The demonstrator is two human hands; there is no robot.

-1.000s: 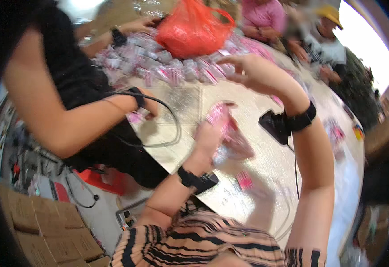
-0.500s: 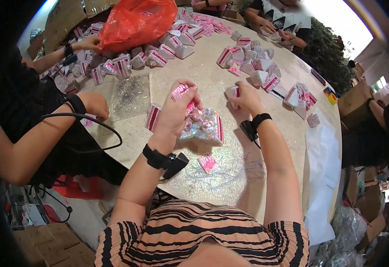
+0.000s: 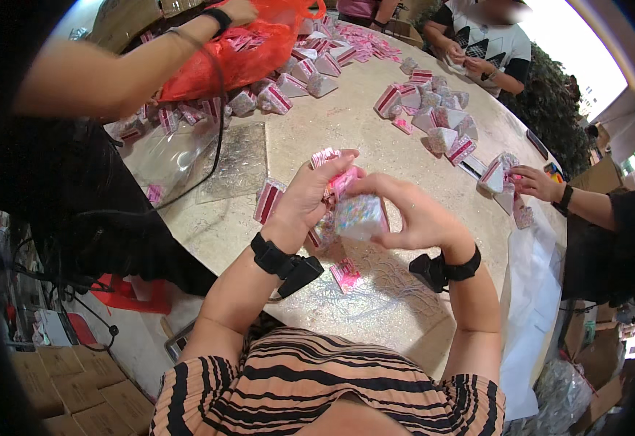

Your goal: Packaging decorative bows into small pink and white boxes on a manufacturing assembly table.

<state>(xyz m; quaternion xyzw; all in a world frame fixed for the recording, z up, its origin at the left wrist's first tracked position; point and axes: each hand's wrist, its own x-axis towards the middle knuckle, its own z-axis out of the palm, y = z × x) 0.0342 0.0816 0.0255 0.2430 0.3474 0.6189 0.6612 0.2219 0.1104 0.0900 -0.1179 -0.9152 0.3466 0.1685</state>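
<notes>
In front of me my right hand [image 3: 426, 211] is wrapped round a glittery cake-slice-shaped piece [image 3: 361, 218], its sparkling side facing up. My left hand [image 3: 306, 196] pinches pink-and-white striped cards [image 3: 323, 157] against that piece's left end; how many is hidden by the fingers. Under my hands another glittery slice [image 3: 322, 231] shows in part, resting on the table. Just left of my left wrist stands a slice with a dark pink stripe [image 3: 268, 201]. Nearer to me lies a loose pink card [image 3: 346, 275] on the glitter-strewn table.
A red plastic bag [image 3: 259, 62] of pink cards lies far left, with a co-worker's arm [image 3: 128, 76] across it. Several slices are heaped at its foot and at right [image 3: 433, 109]. Another person's hand [image 3: 539, 183] touches slices on the right. A clear sheet [image 3: 241, 163] lies left.
My right hand has brought its slice leftward to my left hand and the cards. The co-worker on the left now reaches over the red bag; a hand has come in at right.
</notes>
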